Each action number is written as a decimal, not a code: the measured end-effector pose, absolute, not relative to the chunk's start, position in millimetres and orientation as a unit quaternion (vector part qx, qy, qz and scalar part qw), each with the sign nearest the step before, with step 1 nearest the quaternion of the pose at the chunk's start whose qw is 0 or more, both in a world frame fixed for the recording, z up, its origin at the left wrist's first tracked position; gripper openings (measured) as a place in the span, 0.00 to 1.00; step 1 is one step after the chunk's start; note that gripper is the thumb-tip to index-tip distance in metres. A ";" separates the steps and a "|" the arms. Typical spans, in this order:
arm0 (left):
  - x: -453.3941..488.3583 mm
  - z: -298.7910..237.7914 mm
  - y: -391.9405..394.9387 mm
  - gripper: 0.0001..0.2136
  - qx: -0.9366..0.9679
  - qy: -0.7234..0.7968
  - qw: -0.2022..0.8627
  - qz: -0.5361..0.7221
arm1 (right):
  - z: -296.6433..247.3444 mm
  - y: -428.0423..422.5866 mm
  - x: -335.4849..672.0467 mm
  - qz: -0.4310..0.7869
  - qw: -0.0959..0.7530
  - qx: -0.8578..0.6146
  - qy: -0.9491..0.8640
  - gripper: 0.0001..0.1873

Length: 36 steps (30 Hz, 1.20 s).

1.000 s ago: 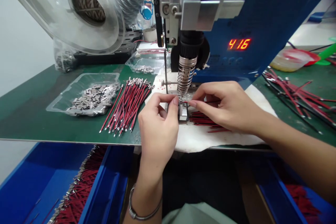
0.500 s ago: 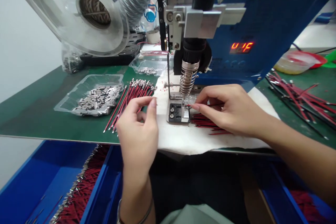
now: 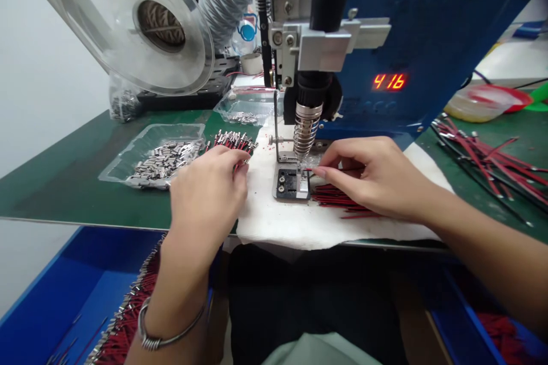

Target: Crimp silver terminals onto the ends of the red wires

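Note:
My right hand (image 3: pixel 372 179) pinches a thin red wire (image 3: pixel 338 171) and holds its tip at the small metal fixture (image 3: pixel 293 183) under the machine's spring-wrapped nozzle (image 3: pixel 305 128). A loose pile of red wires (image 3: pixel 342 198) lies under that hand on the white cloth (image 3: pixel 299 222). My left hand (image 3: pixel 209 191) rests over the bundle of red wires with metal ends (image 3: pixel 233 141) on the green mat, fingers curled onto them. What the fingertips hold is hidden. A clear tray of small metal sleeves (image 3: pixel 165 158) sits just left of it.
A blue machine (image 3: pixel 428 28) with a red display reading 416 (image 3: pixel 389 81) stands behind. A clear reel (image 3: pixel 141 23) hangs at upper left. More red and black wires (image 3: pixel 483 157) lie at right. Blue bins (image 3: pixel 64 296) with wires sit below the table edge.
My left hand left the fixture and moved left onto the bundle of wires with metal ends. My right hand stayed at the fixture with its wire.

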<state>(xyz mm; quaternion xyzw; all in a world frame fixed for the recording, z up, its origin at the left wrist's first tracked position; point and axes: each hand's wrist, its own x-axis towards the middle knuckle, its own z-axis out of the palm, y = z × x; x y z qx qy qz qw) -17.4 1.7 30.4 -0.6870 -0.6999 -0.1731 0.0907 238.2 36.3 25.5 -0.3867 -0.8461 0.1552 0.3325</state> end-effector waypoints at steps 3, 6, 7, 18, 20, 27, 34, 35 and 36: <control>-10.7 31.4 12.6 0.16 -0.688 -0.712 0.090 -0.107 | 25.9 36.2 238.4 0.153 0.337 -0.384 -0.846 0.11; -9.6 30.3 19.5 0.15 -0.687 -0.716 0.091 -0.087 | 26.6 36.1 238.1 0.160 0.341 -0.380 -0.845 0.11; -9.9 29.9 20.9 0.15 -0.687 -0.716 0.094 -0.086 | 26.9 36.1 237.9 0.162 0.343 -0.379 -0.844 0.11; -14.1 31.4 25.9 0.14 -0.689 -0.713 0.103 -0.085 | 27.0 37.0 239.3 0.167 0.352 -0.365 -0.845 0.10; -14.8 30.7 26.4 0.15 -0.693 -0.710 0.097 -0.082 | 26.0 37.2 239.4 0.165 0.348 -0.364 -0.848 0.10; -14.8 30.9 28.8 0.15 -0.700 -0.705 0.090 -0.069 | 25.2 37.2 238.9 0.165 0.346 -0.370 -0.846 0.10; -16.2 37.1 33.0 0.12 -0.720 -0.687 0.094 -0.040 | 26.1 37.8 239.3 0.164 0.349 -0.367 -0.846 0.10; -17.0 37.9 33.8 0.11 -0.721 -0.686 0.090 -0.038 | 26.5 37.8 239.2 0.163 0.349 -0.369 -0.846 0.10; -17.8 38.6 34.4 0.10 -0.721 -0.687 0.083 -0.039 | 27.0 37.7 239.1 0.162 0.349 -0.370 -0.846 0.09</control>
